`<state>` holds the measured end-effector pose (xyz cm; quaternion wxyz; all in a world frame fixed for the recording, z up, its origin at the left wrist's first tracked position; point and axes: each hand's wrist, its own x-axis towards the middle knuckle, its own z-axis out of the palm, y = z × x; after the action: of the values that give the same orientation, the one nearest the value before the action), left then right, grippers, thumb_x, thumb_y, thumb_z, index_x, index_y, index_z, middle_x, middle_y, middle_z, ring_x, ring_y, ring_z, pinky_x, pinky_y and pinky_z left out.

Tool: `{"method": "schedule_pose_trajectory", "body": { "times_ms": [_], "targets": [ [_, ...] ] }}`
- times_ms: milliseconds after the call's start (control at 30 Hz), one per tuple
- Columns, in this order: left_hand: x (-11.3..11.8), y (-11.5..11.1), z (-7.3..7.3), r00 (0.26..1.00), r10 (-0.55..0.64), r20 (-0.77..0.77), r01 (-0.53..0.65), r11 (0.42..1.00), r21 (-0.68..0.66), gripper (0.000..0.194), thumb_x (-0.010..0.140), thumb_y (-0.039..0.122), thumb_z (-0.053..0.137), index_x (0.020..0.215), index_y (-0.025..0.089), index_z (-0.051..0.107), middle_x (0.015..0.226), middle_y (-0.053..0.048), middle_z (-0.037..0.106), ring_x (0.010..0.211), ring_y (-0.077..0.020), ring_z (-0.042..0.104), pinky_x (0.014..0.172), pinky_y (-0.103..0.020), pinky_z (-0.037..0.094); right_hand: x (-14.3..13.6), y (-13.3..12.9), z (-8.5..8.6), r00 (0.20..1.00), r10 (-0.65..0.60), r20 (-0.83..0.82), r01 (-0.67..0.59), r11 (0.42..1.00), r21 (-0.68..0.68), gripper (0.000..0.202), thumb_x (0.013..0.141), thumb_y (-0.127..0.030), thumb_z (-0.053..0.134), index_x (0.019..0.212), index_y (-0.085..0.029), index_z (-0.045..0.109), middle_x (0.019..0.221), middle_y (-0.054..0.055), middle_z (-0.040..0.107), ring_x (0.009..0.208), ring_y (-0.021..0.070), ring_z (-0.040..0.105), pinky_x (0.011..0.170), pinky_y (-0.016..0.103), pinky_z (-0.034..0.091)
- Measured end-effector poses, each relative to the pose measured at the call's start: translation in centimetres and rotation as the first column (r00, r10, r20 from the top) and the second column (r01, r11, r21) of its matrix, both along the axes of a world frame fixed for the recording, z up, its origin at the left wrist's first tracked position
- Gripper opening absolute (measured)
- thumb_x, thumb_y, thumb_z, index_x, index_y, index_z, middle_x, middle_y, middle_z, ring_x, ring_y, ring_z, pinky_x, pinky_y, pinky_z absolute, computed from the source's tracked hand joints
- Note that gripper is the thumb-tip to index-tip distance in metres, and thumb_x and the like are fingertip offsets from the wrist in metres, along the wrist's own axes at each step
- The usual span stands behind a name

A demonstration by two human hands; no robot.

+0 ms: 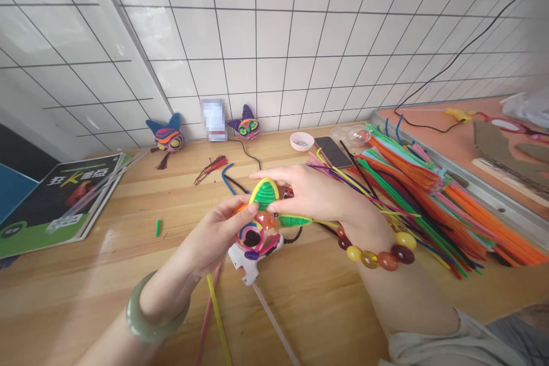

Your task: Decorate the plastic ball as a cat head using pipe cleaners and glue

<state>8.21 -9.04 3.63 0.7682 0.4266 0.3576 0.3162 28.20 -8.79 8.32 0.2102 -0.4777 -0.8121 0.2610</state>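
Head view: the pipe-cleaner animal head (pixel 269 235) lies between the two hands, below the right fingers and just beside the left fingertips. Its purple nose (pixel 251 254) points toward the wearer; its long axis runs from there up to the yellow-edged upright ear (pixel 265 197). The second green ear (pixel 295 221) extends rightward, beneath the right thumb. The left hand (pixel 217 229) pinches the upright ear's base; the right hand (pixel 302 190) has thumb and curved forefinger closed about its edge.

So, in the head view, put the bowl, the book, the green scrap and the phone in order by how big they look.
Largest to smallest:
book
phone
bowl
green scrap
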Motion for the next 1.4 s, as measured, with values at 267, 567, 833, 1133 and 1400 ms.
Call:
{"method": "schedule_pose_trajectory", "body": {
  "times_ms": [267, 567, 833, 1133, 1400],
  "targets": [
    [0.0, 0.01, 0.05, 1.0, 0.001, -0.004, -0.001, 1.0, -0.007, 0.029, 0.076, 0.035, 0.078, 0.097, 0.015, 0.072, 0.086, -0.004, 0.077, 0.071, -0.0117, 0.067, 0.068, -0.021, 0.052, 0.01, -0.04, 0.1, 1.0, -0.019, 0.023, 0.019, 1.0, -0.008, 0.053, 0.077, -0.016, 0.066, 0.128, -0.027, 0.061, 0.074, -0.004, 0.063, 0.059, 0.0104, 0.049, 0.053, 0.022, 0.03],
    [-0.05, -0.02, -0.14, 1.0, 0.006, -0.003, -0.007, 1.0, -0.004, 0.028, 0.077, 0.035, 0.078, 0.096, 0.016, 0.072, 0.086, -0.004, 0.076, 0.072, -0.0118, 0.067, 0.069, -0.021, 0.053, 0.08, -0.05, -0.02, 1.0, 0.001, 0.018, -0.002, 1.0, 0.018, 0.052, 0.077, -0.016, 0.066, 0.128, -0.026, 0.061, 0.073, -0.004, 0.063, 0.059, 0.0102, 0.049, 0.052, 0.022, 0.031],
    [0.02, -0.01, -0.11, 1.0, -0.002, -0.003, 0.002, 1.0, -0.009, 0.028, 0.077, 0.035, 0.077, 0.096, 0.016, 0.071, 0.086, -0.004, 0.076, 0.071, -0.0119, 0.067, 0.067, -0.021, 0.053, 0.19, -0.02, -0.06, 1.0, 0.012, 0.025, -0.013, 0.999, 0.043, 0.053, 0.077, -0.017, 0.066, 0.129, -0.025, 0.06, 0.072, -0.004, 0.063, 0.058, 0.0105, 0.05, 0.052, 0.022, 0.033],
    [0.06, 0.01, -0.27, 1.0, 0.002, -0.004, -0.002, 1.0, -0.007, 0.024, 0.079, 0.035, 0.076, 0.093, 0.015, 0.071, 0.082, -0.003, 0.076, 0.068, -0.0107, 0.066, 0.065, -0.019, 0.051, 0.02, 0.04, -0.17, 1.0, 0.001, 0.017, -0.001, 1.0, 0.021, 0.053, 0.077, -0.018, 0.066, 0.129, -0.026, 0.06, 0.077, -0.003, 0.065, 0.062, 0.0111, 0.052, 0.054, 0.022, 0.034],
    [0.07, -0.01, -0.2, 1.0, 0.005, -0.016, -0.005, 1.0, -0.003, 0.024, 0.079, 0.035, 0.075, 0.094, 0.016, 0.071, 0.083, -0.004, 0.075, 0.069, -0.0113, 0.066, 0.066, -0.02, 0.051, -0.01, 0.0, -0.04, 1.0, -0.008, 0.017, 0.008, 1.0, -0.002, 0.055, 0.077, -0.016, 0.067, 0.13, -0.027, 0.06, 0.079, -0.002, 0.065, 0.063, 0.011, 0.052, 0.056, 0.022, 0.033]
  ]
}}
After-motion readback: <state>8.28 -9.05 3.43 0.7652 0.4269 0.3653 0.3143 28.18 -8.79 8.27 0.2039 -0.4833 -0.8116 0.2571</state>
